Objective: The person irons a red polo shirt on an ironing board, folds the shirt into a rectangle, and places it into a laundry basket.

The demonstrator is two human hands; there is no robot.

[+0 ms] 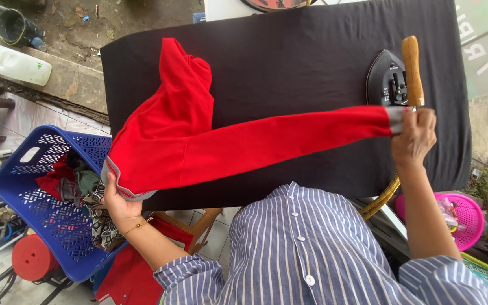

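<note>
From the head view, we stretched a red garment (199, 141) over the black-covered counter (312, 51): our left hand (118, 202) pinched its grey-trimmed end at the near-left corner, mostly hidden beneath; our right hand (414, 135) pinched the grey cuff beside the iron (393, 76).

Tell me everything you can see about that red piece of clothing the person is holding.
The red garment looks like soft knit cloth with grey trim at its edges. One long sleeve is pulled straight across the black padded board. The right hand pinches its grey cuff, near the black iron. The left hand grips the grey-edged body end, and the rest bunches up on the board.
</note>
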